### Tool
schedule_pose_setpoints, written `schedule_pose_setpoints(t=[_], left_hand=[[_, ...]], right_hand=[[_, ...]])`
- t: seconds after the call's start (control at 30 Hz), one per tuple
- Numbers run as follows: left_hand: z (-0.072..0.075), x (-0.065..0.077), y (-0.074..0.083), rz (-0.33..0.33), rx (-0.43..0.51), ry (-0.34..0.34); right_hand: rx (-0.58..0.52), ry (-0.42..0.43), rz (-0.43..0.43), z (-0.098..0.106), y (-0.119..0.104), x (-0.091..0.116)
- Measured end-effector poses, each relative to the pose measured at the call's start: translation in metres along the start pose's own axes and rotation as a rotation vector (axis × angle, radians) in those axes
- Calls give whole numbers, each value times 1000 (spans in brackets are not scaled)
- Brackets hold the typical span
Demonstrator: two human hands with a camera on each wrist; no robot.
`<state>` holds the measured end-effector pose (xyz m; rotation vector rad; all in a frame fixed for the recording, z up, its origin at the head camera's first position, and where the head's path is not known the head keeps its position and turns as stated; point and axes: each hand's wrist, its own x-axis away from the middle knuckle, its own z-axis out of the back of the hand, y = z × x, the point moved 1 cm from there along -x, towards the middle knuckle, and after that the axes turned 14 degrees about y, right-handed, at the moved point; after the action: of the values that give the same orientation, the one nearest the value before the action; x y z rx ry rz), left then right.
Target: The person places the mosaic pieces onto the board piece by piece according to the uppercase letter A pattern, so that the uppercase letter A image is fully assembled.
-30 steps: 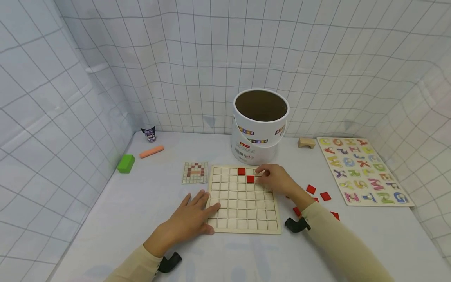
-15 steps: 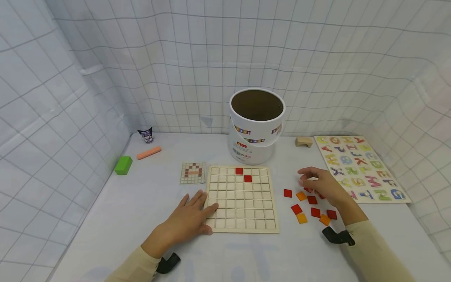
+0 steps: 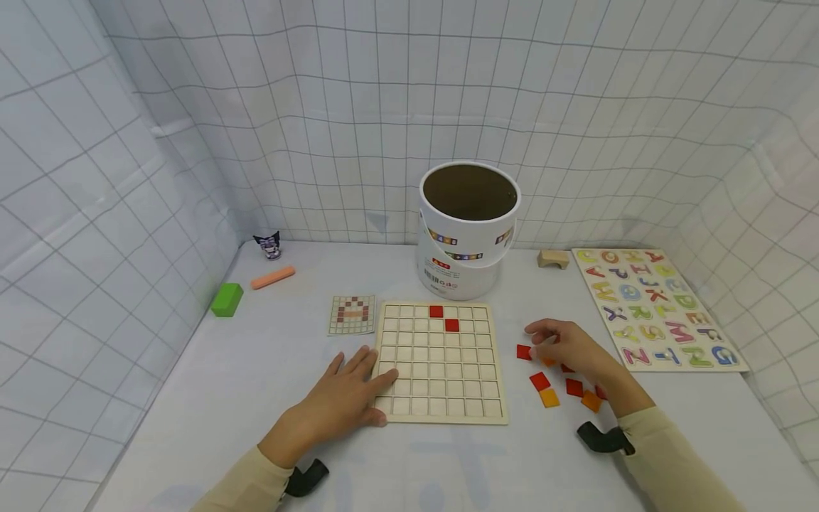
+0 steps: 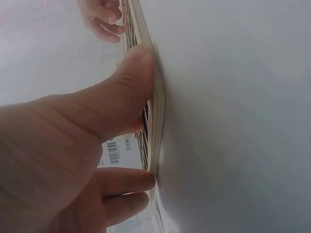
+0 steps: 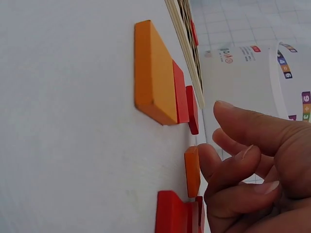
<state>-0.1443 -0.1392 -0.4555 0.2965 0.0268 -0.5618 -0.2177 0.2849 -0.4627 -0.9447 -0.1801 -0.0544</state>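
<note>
A pale wood board w/ a grid of square cells (image 3: 429,385) lies flat in the middle of the table; its side looks smooth & straight. The L hand (image 3: 342,398) isn't gripping: fingers spread & mostly straight, resting on the board's left edge, w/ 1 fingertip over the cells. The R hand (image 3: 569,348) is free, fingers bent loosely, just over some loose tiles right of the board. These are flat & smooth w/ sharp corners: loose red square tiles (image 3: 574,387) & loose orange square tiles (image 3: 549,397), some hidden by the hand. 2 red tiles set in the board (image 3: 436,311) touch corner to corner, 1 in the top row, 1 in the 2nd. A small paper card w/ a grid pic (image 3: 352,315) is just left of the board. Behind is a round, shiny white bucket w/ a handle (image 3: 461,274). A flat board of bright letters (image 3: 665,334) & a small tan arch block (image 3: 553,259) are off right; a green box-shaped block (image 3: 227,300), a thin orange-pink stick (image 3: 273,277) & a tiny purple-and-black figure (image 3: 268,246) off left. The table (image 3: 256,363) is white & smooth, w/ wrinkly white cloth walls w/ dark grid lines (image 3: 320,142) around it.
</note>
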Motion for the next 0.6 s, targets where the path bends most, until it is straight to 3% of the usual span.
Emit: schedule_pose_setpoints(t=[0.3,0.6], left_hand=[[-1,1,-1,-12,0,6],[0,0,0,-16,1,4]], right_hand=[[-10,-11,-31,-8,0,0],[61,23,24,-12,-1,0]])
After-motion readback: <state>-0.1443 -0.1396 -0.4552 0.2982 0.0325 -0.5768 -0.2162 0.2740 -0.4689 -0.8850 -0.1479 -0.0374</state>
